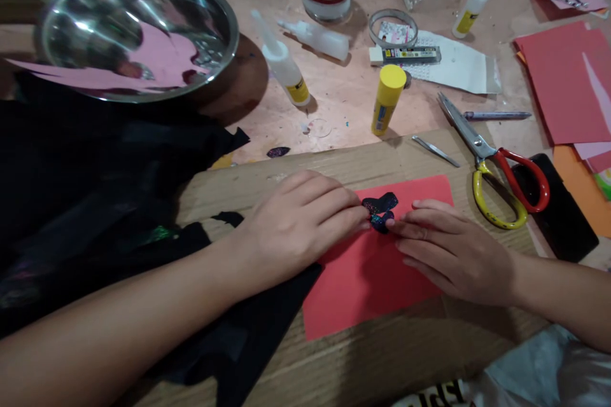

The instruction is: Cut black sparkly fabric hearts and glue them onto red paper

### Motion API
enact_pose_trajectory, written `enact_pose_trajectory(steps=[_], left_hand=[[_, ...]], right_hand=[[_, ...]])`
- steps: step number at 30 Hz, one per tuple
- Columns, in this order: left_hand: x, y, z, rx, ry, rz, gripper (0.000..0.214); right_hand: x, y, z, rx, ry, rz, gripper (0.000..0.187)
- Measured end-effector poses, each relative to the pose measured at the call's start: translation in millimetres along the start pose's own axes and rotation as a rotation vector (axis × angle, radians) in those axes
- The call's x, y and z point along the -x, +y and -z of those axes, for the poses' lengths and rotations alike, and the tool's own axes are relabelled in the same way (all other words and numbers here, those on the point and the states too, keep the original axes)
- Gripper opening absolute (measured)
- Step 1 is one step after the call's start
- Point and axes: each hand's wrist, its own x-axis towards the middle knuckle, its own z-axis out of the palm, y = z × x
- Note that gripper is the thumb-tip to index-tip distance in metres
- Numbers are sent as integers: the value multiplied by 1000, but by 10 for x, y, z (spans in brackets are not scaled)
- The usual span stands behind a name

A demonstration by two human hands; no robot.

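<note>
A red paper sheet (353,286) lies at a slant on the cardboard in front of me. On its upper part are two small black glittery cutouts, the upper one (380,203) with a curved outline and the lower one (380,222) between my fingertips. My left hand (305,222) has its fingers bent together, thumb and fingertips closed at the left edge of the lower cutout. From the right, my right hand (453,248) reaches in with fingers stretched out over the sheet, one fingertip touching that cutout. The palm undersides are hidden.
Scissors (484,152) and tweezers (435,151) lie to the right, near a black case (563,222). Behind stand a yellow glue stick (387,102) and a glue bottle (289,76). Black sheet material (95,172) covers the left, below a metal bowl (224,44).
</note>
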Motion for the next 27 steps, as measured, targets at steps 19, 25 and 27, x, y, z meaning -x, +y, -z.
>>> enact_pose_trajectory(steps=[19,25,27], left_hand=[[-5,151,97,-36,-149,-115,24],[18,176,145,-90,-167,-91,21],[27,168,140,-90,-170,-79,21]], right_hand=[[38,11,5,-16,-16,5,19],[44,12,8,-25,-20,2,21],[45,14,4,-24,-17,-1,21]])
